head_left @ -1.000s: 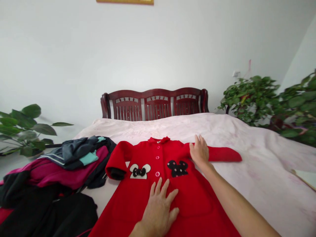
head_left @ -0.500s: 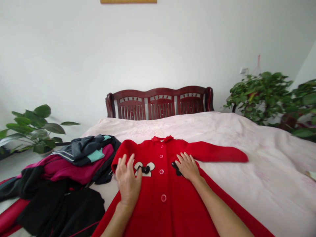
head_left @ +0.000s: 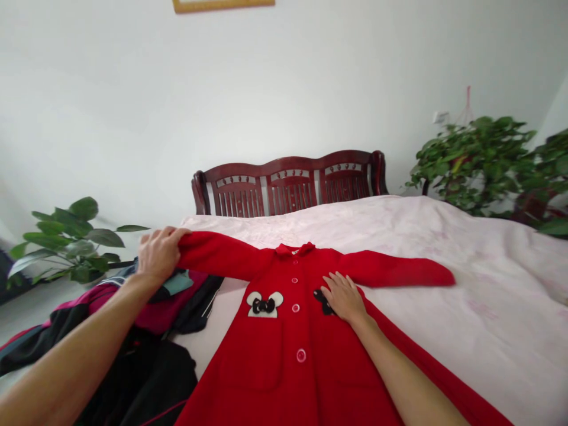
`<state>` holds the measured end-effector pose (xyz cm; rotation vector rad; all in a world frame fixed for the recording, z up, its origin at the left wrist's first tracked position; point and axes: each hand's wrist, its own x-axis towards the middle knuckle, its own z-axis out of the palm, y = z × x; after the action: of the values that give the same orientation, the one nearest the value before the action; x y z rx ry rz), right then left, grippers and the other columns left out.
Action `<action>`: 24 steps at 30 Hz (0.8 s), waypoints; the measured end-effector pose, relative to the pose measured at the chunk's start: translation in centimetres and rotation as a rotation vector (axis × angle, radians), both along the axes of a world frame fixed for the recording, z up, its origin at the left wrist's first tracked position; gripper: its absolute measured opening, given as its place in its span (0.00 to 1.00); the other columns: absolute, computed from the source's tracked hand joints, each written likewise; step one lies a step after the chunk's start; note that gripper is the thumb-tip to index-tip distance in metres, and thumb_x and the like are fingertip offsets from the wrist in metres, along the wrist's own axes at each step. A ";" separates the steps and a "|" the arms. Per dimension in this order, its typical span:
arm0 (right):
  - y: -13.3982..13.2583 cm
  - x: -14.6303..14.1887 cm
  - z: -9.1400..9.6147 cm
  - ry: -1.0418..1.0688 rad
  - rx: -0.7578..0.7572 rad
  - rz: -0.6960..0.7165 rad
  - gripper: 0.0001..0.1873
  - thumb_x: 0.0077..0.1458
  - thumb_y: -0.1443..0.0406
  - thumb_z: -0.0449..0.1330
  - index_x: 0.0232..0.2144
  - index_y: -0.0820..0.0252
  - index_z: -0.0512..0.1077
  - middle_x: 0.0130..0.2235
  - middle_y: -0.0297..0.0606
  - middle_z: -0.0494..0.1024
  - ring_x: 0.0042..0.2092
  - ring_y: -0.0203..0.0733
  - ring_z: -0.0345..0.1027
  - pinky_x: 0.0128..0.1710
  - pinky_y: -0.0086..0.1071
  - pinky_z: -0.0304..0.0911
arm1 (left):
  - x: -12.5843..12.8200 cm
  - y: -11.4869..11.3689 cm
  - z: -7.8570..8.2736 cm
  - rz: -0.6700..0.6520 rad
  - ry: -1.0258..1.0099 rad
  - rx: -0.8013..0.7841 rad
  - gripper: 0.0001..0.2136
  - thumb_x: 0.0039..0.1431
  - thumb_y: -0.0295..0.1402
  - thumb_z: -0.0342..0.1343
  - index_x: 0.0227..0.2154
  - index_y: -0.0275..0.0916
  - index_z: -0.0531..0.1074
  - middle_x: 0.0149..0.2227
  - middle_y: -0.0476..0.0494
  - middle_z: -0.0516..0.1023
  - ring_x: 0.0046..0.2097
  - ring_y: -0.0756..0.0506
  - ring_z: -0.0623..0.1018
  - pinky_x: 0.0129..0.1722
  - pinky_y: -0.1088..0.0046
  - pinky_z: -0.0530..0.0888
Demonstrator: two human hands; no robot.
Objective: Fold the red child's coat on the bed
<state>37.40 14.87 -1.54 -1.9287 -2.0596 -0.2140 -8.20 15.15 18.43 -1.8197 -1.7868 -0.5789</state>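
A red buttoned coat lies front up on the bed, its collar pointing toward the headboard. Two black-and-white patches decorate its chest. My left hand grips the cuff end of the left-side sleeve and holds it stretched outward above the clothes pile. On the coat's right chest my right hand rests flat with fingers extended, partly covering the dark patch. The other sleeve lies spread to the right on the sheet.
A heap of dark and magenta clothes lies left of the coat. The pale pink sheet covers the bed up to the dark wooden headboard. Leafy plants stand at the left and right.
My left hand has moved from above the coat's chest to the left-side sleeve and taken its cuff. That sleeve, bent down before, is now stretched out left. My right hand stays on the chest.
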 end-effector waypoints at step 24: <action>-0.2 0.0 -0.2 -0.034 0.011 -0.006 0.26 0.68 0.57 0.44 0.62 0.61 0.66 0.65 0.43 0.64 0.68 0.50 0.50 0.67 0.46 0.40 | 5.7 6.1 -14.0 -0.121 -0.035 -0.528 0.20 0.61 0.32 0.48 0.53 0.36 0.74 0.59 0.27 0.72 0.63 0.33 0.68 0.62 0.48 0.60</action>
<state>37.36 14.62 -1.69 -1.9381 -2.0703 -0.2606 -2.53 21.20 4.43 -2.2851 -1.9952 -0.1863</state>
